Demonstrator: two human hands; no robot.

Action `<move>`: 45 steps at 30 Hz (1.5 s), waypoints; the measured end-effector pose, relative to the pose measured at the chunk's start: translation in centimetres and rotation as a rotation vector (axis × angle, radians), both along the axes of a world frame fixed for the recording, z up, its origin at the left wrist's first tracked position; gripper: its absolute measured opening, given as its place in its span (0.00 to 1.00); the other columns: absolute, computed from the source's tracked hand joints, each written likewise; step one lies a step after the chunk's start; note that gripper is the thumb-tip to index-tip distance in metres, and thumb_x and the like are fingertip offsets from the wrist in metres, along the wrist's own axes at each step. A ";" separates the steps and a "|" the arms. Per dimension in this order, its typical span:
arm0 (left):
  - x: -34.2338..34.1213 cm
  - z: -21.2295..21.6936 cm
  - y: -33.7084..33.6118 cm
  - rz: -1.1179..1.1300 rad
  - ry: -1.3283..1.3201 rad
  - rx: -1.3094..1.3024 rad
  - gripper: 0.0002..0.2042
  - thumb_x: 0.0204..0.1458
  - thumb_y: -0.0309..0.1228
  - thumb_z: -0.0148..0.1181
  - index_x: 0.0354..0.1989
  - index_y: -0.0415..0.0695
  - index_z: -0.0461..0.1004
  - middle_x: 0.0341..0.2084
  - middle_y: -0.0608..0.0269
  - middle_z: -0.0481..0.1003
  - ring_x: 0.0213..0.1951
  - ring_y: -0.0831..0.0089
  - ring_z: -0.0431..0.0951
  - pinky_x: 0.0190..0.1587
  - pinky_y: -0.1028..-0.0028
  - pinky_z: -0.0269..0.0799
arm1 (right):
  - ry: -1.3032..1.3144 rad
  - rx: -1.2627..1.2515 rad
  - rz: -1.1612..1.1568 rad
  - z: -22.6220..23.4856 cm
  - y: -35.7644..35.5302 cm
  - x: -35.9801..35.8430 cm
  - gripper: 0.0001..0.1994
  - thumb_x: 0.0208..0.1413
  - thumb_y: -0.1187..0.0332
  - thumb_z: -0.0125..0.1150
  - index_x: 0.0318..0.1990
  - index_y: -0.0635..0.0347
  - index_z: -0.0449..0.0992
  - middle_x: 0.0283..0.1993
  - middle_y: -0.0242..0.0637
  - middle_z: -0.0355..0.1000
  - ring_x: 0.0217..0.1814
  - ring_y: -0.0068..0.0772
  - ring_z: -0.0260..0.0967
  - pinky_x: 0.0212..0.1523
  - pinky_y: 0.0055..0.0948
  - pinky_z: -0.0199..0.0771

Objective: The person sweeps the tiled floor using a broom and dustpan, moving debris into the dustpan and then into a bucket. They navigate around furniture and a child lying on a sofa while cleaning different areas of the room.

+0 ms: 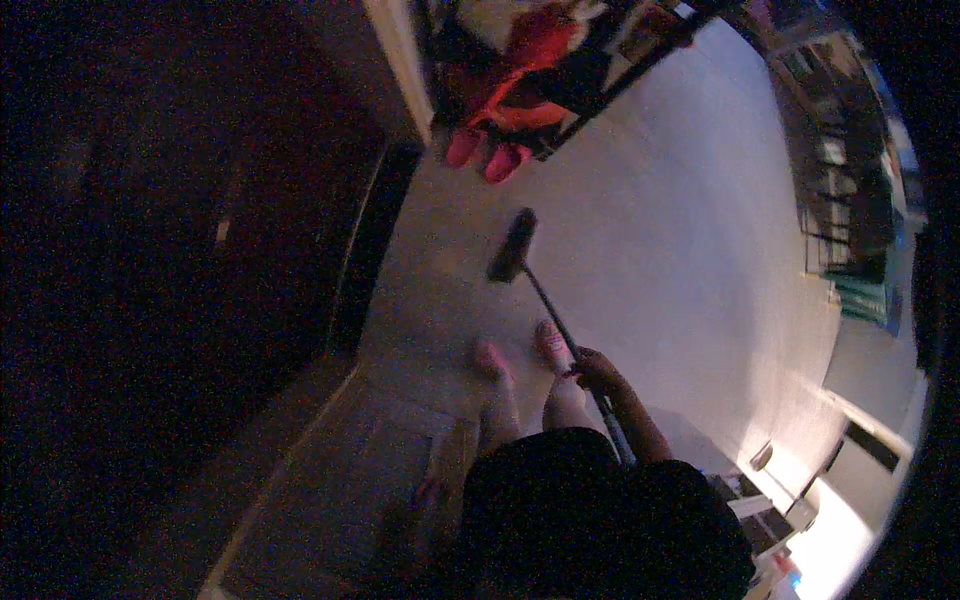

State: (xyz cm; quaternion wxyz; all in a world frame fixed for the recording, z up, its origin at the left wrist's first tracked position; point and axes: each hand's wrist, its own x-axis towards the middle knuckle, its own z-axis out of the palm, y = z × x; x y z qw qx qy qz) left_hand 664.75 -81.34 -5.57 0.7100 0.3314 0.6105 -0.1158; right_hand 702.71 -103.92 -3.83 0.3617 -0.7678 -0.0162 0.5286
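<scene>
My right hand [597,372] is wrapped round the long thin handle of a broom [512,250]. Its dark, wide head rests on the pale floor ahead of my feet, and the handle slants back past my right leg. To the left of my body, a dim reddish shape that looks like my left hand [430,490] hangs low near the door panel. Too little light falls there to make out its fingers. I see nothing held in it.
Pink slippers [503,162] stand ahead by a dark-framed rack [600,105] with red items. A dark door or wall fills the left side. Shelves with mixed things [835,200] line the right, and a lit lamp [825,530] glows at lower right.
</scene>
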 end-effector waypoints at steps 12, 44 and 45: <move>-12.0 4.0 -2.7 0.004 0.059 -0.022 0.13 0.46 0.35 0.52 0.36 0.40 0.66 0.32 0.56 0.70 0.33 0.64 0.72 0.36 0.69 0.69 | -0.030 0.337 -0.047 -4.4 2.0 -8.9 0.14 0.49 0.63 0.49 0.41 0.60 0.64 0.20 0.31 0.61 0.14 0.22 0.56 0.13 0.20 0.56; -46.4 6.7 0.7 -0.221 0.096 0.053 0.12 0.47 0.35 0.52 0.35 0.40 0.66 0.32 0.57 0.70 0.33 0.66 0.72 0.36 0.70 0.69 | 0.152 0.077 0.016 -5.2 0.1 -44.0 0.18 0.39 0.72 0.52 0.43 0.60 0.66 0.21 0.38 0.67 0.21 0.29 0.63 0.21 0.28 0.66; -46.3 7.3 1.4 -0.217 0.102 0.059 0.12 0.47 0.35 0.52 0.34 0.40 0.66 0.32 0.57 0.70 0.33 0.66 0.72 0.36 0.70 0.69 | 0.170 0.011 -0.061 -3.6 -2.8 -42.4 0.20 0.38 0.73 0.51 0.44 0.60 0.65 0.20 0.38 0.67 0.19 0.28 0.63 0.19 0.27 0.66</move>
